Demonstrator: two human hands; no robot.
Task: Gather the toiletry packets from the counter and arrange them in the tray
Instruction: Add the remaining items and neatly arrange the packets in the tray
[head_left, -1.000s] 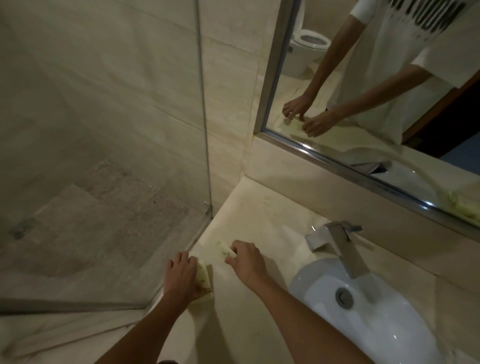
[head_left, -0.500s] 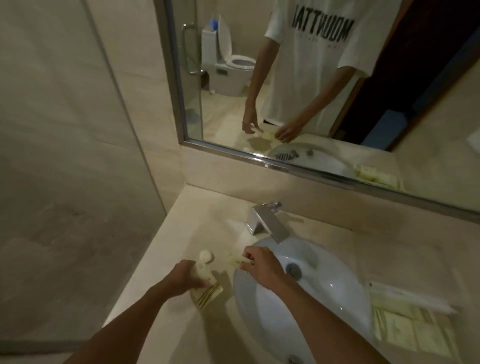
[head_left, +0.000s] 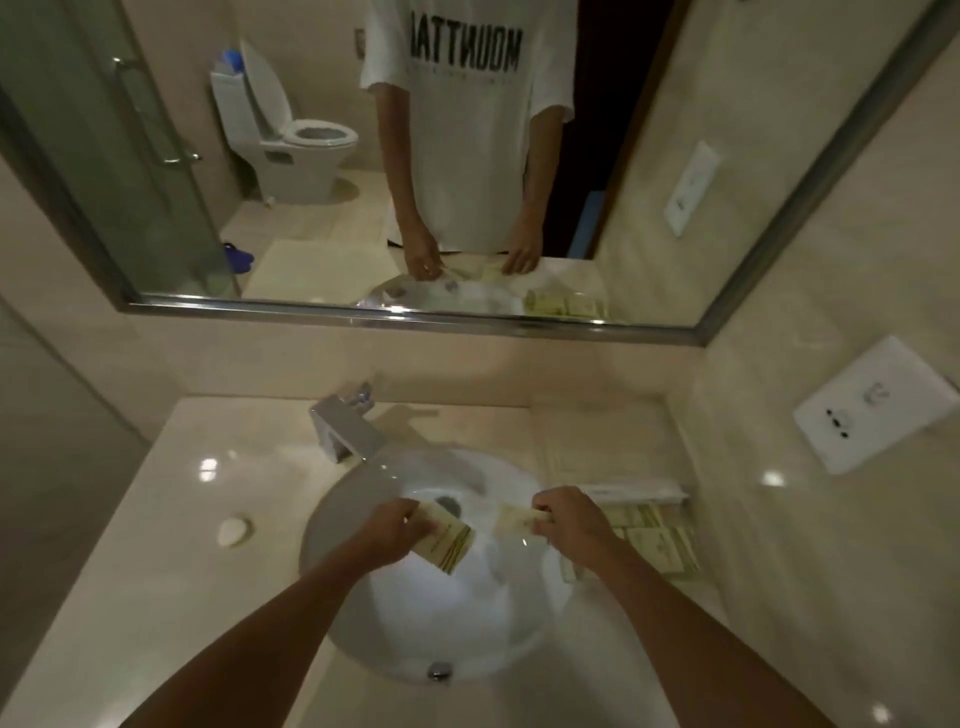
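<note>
**Over the sink, a packet in each hand**

Above the sink (head_left: 452, 623), both hands have come across from the left end of the table (head_left: 171, 519), where they were half a second ago. The left hand (head_left: 387, 530) grips a cream packet (head_left: 447, 538) with dark stripes at its lower end; the right hand (head_left: 569, 519) pinches a smaller packet (head_left: 514, 521) by its edge. Both packets hang over the basin, apart from each other. The tray (head_left: 657, 535) lies on the table just right of the sink, beside the right hand, with more cream packets in it; their print is too blurred to read.

The mirror (head_left: 395, 306) shows a white shirt with mirrored letters, roughly "MOUNTTAI", cut off at the frame's edge.

A small round soap (head_left: 235, 530) sits on the table left of the sink, the tap (head_left: 345, 426) stands behind the basin, and a white socket plate (head_left: 872, 410) is on the right wall. A toilet (head_left: 291, 135) shows in the reflection.
</note>
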